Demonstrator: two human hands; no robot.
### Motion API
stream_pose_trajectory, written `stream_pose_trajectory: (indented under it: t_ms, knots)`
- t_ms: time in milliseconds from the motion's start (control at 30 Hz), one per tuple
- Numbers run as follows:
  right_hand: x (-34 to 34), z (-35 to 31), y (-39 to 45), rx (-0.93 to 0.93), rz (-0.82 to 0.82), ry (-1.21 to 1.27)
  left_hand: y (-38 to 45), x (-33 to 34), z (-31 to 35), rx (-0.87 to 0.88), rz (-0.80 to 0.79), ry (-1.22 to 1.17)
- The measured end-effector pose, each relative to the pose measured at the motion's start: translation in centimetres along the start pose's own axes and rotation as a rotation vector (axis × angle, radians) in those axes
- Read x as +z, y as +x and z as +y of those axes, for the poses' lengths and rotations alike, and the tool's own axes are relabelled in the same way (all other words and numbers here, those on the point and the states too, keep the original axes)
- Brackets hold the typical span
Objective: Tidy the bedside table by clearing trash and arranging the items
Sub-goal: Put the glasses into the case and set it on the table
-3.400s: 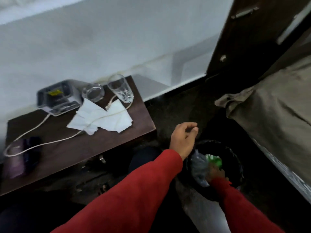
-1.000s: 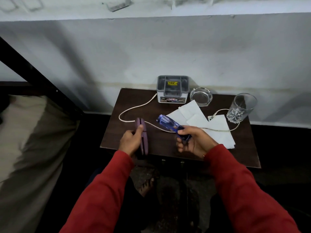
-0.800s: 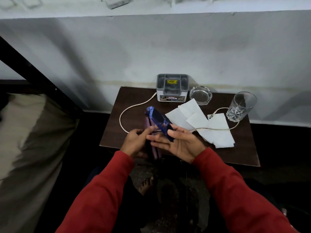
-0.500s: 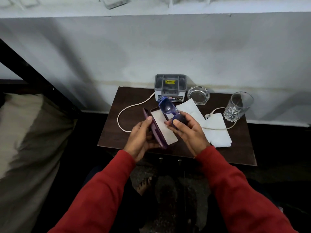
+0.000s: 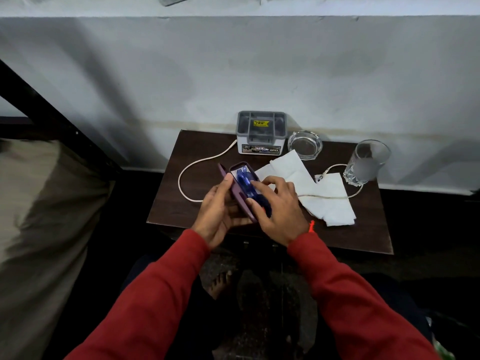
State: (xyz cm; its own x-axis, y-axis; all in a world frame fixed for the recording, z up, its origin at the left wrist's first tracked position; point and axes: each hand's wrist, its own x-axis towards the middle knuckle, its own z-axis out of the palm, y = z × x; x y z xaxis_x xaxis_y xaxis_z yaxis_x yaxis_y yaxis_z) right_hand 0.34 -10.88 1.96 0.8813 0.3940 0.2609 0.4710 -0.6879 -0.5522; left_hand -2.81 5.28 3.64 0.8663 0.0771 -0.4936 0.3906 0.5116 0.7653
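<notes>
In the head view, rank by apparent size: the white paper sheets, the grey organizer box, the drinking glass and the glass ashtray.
1. white paper sheets, clearly the largest spread.
2. grey organizer box.
3. drinking glass.
4. glass ashtray.
The box and the glass look close in size, so that order is unsure.

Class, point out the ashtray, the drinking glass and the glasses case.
ashtray (image 5: 305,145), head view, on its glass floor.
drinking glass (image 5: 366,162), head view, on its side wall.
glasses case (image 5: 240,197), head view, on its purple outer edge.
</notes>
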Motion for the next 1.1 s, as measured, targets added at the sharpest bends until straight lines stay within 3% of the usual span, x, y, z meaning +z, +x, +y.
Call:
stream_pose_trajectory:
  t_ms: [100, 200, 267, 367, 500, 667, 833, 900, 1100]
  knots:
    - [0.3, 0.2, 0.0, 0.118, 0.006, 0.189, 0.2, -0.1, -0.1, 0.005, 0.012, 0.004]
    - [0.2, 0.4, 0.5, 0.479, -0.017, 0.654, 0.6, 0.1, -0.3, -0.003, 0.055, 0.020]
    - [0.0, 0.3, 0.7, 0.697, -0.148, 1.032, 0.9, 0.2, -0.7, 0.018, 0.115, 0.016]
    - [-0.1, -0.1, 0.4, 0.711, -0.321, 1.265, 1.3, 0.4, -1.2, 0.101, 0.218, 0.085]
    - [0.7, -1.4, -0.4, 0.576, -0.371, 1.236, 1.6, 0.1, -1.8, 0.134, 0.236, 0.155]
    - [2.1, -1.4, -0.5, 0.466, -0.298, 1.077, 2.9, -0.7, -2.2, 0.165, 0.306, 0.240]
    - [2.0, -0.6, 0.4, 0.650, -0.117, 1.234, 5.1, -1.3, -0.6, 0.084, 0.462, -0.083]
    - [1.6, 0.3, 0.7, 0.719, -0.069, 1.175, 6.2, -2.0, 0.6, 0.059, 0.514, -0.180]
    - [1.7, 1.5, 0.5, 0.757, -0.023, 1.061, 8.7, -4.2, 2.5, 0.083, 0.645, -0.033]
